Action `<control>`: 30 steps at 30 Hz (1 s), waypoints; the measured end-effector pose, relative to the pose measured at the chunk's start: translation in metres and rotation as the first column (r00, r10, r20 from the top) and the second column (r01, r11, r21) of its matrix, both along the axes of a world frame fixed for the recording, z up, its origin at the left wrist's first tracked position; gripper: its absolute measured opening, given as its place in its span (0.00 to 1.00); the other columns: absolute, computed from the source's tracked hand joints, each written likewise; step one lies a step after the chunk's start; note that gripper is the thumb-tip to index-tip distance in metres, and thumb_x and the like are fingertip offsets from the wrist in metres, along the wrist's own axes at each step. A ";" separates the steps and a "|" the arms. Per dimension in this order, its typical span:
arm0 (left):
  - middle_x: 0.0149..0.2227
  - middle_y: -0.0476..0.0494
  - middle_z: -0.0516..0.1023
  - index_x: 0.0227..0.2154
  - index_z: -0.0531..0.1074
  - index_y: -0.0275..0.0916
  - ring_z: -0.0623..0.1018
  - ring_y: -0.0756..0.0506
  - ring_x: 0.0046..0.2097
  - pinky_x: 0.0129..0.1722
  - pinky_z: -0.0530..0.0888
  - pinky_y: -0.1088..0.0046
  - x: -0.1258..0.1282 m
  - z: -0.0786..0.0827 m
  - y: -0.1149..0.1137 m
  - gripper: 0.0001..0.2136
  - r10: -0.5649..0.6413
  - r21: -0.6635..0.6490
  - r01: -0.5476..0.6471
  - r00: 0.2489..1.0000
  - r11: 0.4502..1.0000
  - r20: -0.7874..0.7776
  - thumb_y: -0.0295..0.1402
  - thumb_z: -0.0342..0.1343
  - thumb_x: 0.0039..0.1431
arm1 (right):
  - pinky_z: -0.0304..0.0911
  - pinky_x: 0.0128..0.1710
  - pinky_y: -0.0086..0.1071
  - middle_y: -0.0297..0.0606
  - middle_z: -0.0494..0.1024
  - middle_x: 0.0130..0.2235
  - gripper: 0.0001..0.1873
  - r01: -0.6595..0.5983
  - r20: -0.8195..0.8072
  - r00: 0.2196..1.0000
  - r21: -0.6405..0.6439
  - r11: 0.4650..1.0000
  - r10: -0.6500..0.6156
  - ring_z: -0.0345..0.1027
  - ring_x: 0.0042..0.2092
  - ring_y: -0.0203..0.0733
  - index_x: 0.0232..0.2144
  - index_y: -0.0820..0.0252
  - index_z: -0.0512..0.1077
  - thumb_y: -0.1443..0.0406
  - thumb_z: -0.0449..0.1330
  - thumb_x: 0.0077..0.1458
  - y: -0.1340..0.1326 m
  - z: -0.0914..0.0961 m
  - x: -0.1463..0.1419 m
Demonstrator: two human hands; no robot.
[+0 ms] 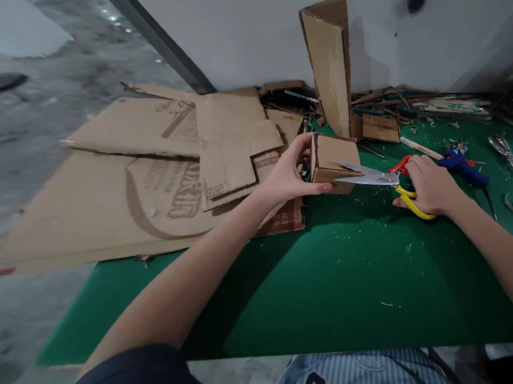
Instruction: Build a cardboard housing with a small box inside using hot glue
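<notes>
My left hand (pixel 290 171) grips a small cardboard box (pixel 335 153) by its left side, thumb along the bottom front and fingers behind. In my right hand (pixel 428 182) are scissors (pixel 368 175) with one red and one yellow handle. Their blades are parted and lie at the right front edge of the box; whether they bite into the cardboard I cannot tell. Just behind the box, a tall folded cardboard piece (pixel 329 69) stands upright, leaning a little to the left.
Flattened cardboard sheets (pixel 151 203) overhang the left of the green table (pixel 320 294). At the right lie a blue glue gun (pixel 464 167), a white pen-like stick (pixel 419 148) and a bundled cable (pixel 505 154). Cardboard scraps (pixel 401 102) line the wall.
</notes>
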State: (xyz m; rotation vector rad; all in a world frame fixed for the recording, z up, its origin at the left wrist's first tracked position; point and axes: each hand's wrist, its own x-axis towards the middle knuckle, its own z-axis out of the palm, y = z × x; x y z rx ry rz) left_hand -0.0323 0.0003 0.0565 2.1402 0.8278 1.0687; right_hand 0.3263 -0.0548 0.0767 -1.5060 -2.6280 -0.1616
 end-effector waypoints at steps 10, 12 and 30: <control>0.61 0.33 0.75 0.65 0.63 0.47 0.79 0.30 0.59 0.54 0.80 0.51 0.003 0.000 -0.005 0.48 0.011 -0.053 -0.011 1.000 0.999 -0.011 0.65 0.71 0.45 | 0.58 0.30 0.38 0.57 0.76 0.47 0.38 0.020 -0.014 1.000 -0.111 0.994 -0.022 0.70 0.47 0.59 0.48 0.65 0.72 0.36 0.53 0.60 -0.001 0.002 -0.003; 0.61 0.33 0.75 0.65 0.63 0.47 0.78 0.29 0.59 0.55 0.79 0.51 0.004 0.001 -0.007 0.48 0.005 -0.062 -0.006 1.000 0.998 -0.013 0.65 0.70 0.45 | 0.56 0.30 0.37 0.56 0.77 0.46 0.39 0.033 -0.008 0.999 -0.107 0.994 -0.034 0.71 0.46 0.58 0.48 0.65 0.72 0.35 0.54 0.60 -0.001 0.003 -0.003; 0.60 0.33 0.75 0.64 0.64 0.47 0.79 0.29 0.58 0.57 0.78 0.50 -0.001 -0.002 0.003 0.49 0.018 -0.030 -0.018 1.000 0.999 0.002 0.65 0.72 0.42 | 0.57 0.30 0.38 0.56 0.77 0.46 0.41 0.002 0.052 0.999 -0.027 1.000 -0.001 0.68 0.48 0.62 0.46 0.61 0.72 0.31 0.51 0.56 -0.003 0.000 -0.003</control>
